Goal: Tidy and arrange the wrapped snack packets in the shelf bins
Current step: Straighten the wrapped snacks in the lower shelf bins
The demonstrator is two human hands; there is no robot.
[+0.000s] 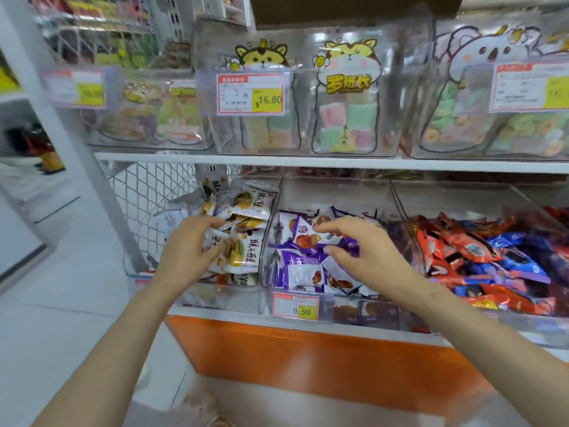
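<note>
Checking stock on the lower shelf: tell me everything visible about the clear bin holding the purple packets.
The clear bin looks like transparent plastic, open-topped, with a low front wall. It sits on the white shelf between a bin of yellow-and-white packets and one of red and blue packets. In it purple packets lie loosely heaped. A price label reading 9.90 is on its front. The right hand reaches in, fingertips on a top packet.

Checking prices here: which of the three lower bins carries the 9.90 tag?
The middle bin, tag on its front, with purple packets under the right hand; the left bin holds white-and-yellow packets, the right bin red and blue ones.
</note>
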